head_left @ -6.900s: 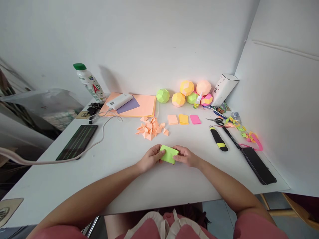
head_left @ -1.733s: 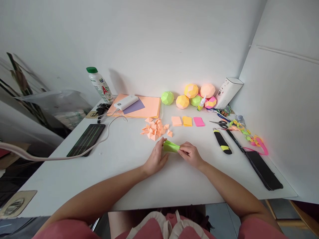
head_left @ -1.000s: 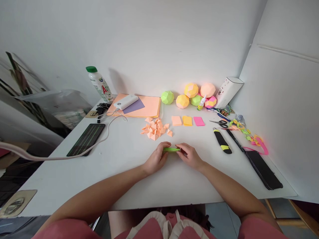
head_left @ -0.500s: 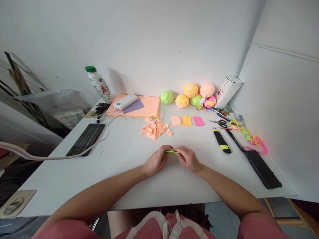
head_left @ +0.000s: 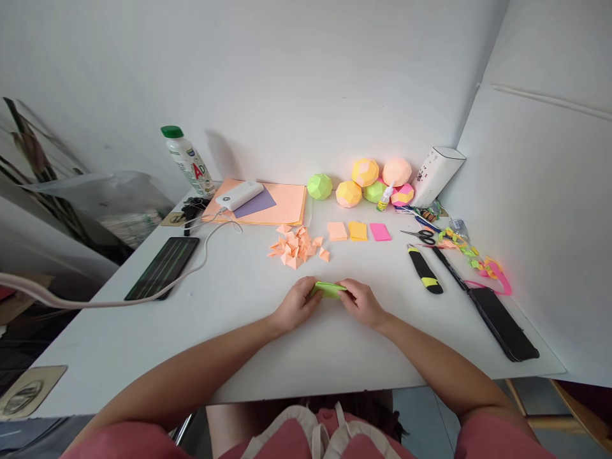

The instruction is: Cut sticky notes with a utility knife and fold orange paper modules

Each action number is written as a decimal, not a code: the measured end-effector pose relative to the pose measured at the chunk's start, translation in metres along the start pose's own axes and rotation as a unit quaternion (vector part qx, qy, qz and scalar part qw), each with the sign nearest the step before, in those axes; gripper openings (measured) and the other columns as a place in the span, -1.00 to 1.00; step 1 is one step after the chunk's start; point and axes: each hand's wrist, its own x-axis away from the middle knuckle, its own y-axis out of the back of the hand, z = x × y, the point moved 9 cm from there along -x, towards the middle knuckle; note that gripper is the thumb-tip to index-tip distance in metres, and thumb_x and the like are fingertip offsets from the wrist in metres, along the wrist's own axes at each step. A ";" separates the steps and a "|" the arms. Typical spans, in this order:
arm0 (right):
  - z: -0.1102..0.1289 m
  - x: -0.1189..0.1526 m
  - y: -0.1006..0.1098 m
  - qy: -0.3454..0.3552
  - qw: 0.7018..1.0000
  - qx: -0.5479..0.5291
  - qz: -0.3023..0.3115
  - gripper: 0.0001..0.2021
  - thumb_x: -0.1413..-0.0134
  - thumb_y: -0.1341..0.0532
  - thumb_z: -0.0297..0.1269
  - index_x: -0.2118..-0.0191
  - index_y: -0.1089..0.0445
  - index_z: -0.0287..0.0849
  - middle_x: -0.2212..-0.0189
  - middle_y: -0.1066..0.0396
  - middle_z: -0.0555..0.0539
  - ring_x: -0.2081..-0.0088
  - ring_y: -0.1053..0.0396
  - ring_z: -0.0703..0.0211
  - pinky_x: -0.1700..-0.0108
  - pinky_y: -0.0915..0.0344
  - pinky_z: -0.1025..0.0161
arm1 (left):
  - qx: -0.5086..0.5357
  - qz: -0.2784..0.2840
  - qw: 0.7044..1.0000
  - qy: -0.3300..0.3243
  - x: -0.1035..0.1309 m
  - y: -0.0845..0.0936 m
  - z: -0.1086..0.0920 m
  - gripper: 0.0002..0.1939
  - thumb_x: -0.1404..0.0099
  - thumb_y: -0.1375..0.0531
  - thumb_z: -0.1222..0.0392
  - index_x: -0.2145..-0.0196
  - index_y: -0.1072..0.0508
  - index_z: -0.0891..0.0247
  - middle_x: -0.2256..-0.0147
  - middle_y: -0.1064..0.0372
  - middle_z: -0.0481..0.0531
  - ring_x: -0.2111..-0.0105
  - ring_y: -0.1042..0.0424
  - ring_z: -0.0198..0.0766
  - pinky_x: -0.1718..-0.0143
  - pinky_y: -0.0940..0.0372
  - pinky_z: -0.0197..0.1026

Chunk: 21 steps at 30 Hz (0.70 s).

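Between my two hands is a small piece of green paper (head_left: 329,291), its broad face turned toward me and a folded edge along its top. My left hand (head_left: 297,306) pinches its left end, and my right hand (head_left: 363,305) pinches the right end. Just beyond them lies a heap of folded peach paper pieces (head_left: 294,247). Behind my right hand sit small square stacks of paper: peach (head_left: 337,231), orange (head_left: 357,231) and pink (head_left: 380,232).
Several faceted paper balls (head_left: 349,194) and a glue bottle (head_left: 384,199) stand along the wall. Scissors (head_left: 421,236), a utility knife (head_left: 425,271) and a black case (head_left: 502,324) lie at right. At left are a phone (head_left: 162,268), a cable, a power bank (head_left: 240,195) and a bottle (head_left: 189,162).
The green paper was held nearly edge-on as a thin strip. It is now tilted so its broad face shows, and my hands have moved slightly apart.
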 end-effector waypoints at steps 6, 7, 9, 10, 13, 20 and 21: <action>-0.003 0.002 0.002 -0.016 0.999 -0.040 -0.006 -0.76 -0.13 -0.07 -0.33 0.08 -0.33 -0.15 0.25 -0.43 -0.13 0.46 -0.29 0.26 0.44 -0.26 0.29 | -0.024 0.008 1.000 -0.019 -0.003 0.000 -0.010 -0.81 -0.25 0.05 0.21 0.53 -0.11 0.18 0.54 -0.05 -0.10 0.50 -0.14 -0.30 0.41 -0.21 -0.18; -0.003 0.003 0.002 -0.014 0.999 -0.041 -0.004 -0.76 -0.13 -0.07 -0.33 0.09 -0.34 -0.15 0.27 -0.43 -0.13 0.47 -0.28 0.27 0.44 -0.26 0.30 | -0.030 0.011 0.999 -0.026 -0.003 0.000 -0.011 -0.81 -0.25 0.05 0.22 0.53 -0.10 0.18 0.54 -0.04 -0.09 0.49 -0.15 -0.29 0.40 -0.22 -0.17; -0.004 0.004 0.000 -0.017 0.999 -0.043 0.008 -0.78 -0.14 -0.06 -0.32 0.13 -0.36 -0.15 0.36 -0.41 -0.09 0.49 -0.26 0.27 0.45 -0.24 0.30 | -0.038 0.016 0.999 -0.034 -0.002 -0.001 -0.013 -0.81 -0.25 0.04 0.21 0.52 -0.13 0.18 0.54 -0.06 -0.07 0.46 -0.18 -0.26 0.37 -0.24 -0.15; -0.005 0.005 -0.001 -0.022 0.999 -0.045 0.016 -0.79 -0.14 -0.06 -0.32 0.16 -0.38 -0.16 0.41 -0.39 -0.06 0.49 -0.24 0.27 0.46 -0.23 0.31 | -0.037 0.019 0.999 -0.034 -0.001 -0.001 -0.013 -0.83 -0.26 0.04 0.20 0.50 -0.17 0.18 0.52 -0.10 -0.06 0.45 -0.19 -0.25 0.35 -0.25 -0.14; -0.008 0.007 -0.002 -0.050 0.996 -0.065 0.023 -0.81 -0.12 -0.07 -0.31 0.21 -0.39 -0.18 0.48 -0.34 -0.03 0.52 -0.20 0.28 0.50 -0.20 0.33 | -0.016 0.023 1.000 -0.010 0.002 -0.002 -0.007 -0.86 -0.29 0.03 0.18 0.32 -0.29 0.20 0.43 -0.24 -0.01 0.41 -0.26 -0.25 0.32 -0.28 -0.14; -0.025 0.011 0.007 -0.145 0.979 -0.141 -0.018 -0.75 -0.08 -0.09 -0.29 0.14 -0.38 -0.21 0.44 -0.36 -0.03 0.51 -0.22 0.30 0.51 -0.21 0.35 | -0.083 -0.073 0.990 -0.084 -0.002 0.027 -0.006 -0.81 -0.29 -0.01 0.24 0.13 -0.29 0.18 0.25 -0.31 0.08 0.20 -0.33 -0.18 0.17 -0.31 -0.08; -0.029 0.011 0.010 -0.155 0.977 -0.142 -0.031 -0.74 -0.07 -0.09 -0.28 0.13 -0.38 -0.21 0.43 -0.38 -0.04 0.50 -0.24 0.29 0.50 -0.23 0.35 | -0.125 -0.119 0.981 -0.088 -0.004 0.039 -0.004 -0.79 -0.27 -0.04 0.25 0.11 -0.28 0.18 0.19 -0.30 0.11 0.14 -0.31 -0.14 0.11 -0.29 -0.03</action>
